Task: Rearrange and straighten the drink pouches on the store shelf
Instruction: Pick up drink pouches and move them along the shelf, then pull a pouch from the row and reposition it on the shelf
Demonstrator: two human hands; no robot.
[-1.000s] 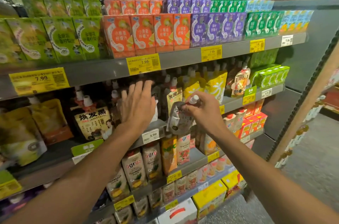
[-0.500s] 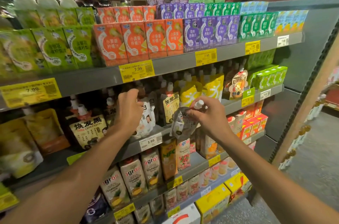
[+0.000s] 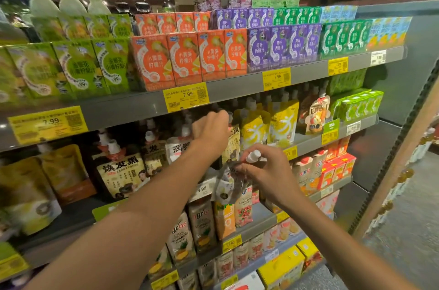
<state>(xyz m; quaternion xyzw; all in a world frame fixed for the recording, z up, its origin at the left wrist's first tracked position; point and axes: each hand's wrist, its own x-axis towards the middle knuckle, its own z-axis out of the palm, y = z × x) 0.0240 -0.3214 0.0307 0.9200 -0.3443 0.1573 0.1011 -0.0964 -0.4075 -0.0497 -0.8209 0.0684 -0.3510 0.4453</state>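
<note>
1. The right hand (image 3: 268, 172) pinches a grey pouch (image 3: 229, 186) near its white cap, out in front of the shelf (image 3: 306, 144).
2. The left hand (image 3: 210, 130) is curled around the pouches (image 3: 235, 140) standing on the shelf, above the grey pouch.

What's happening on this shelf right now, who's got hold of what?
A person is tidying spouted drink pouches on the second shelf. The right hand holds a grey pouch by its white-capped neck, out in front of the shelf edge. The left hand reaches in among the standing pouches; whether it grips one cannot be told.
</note>
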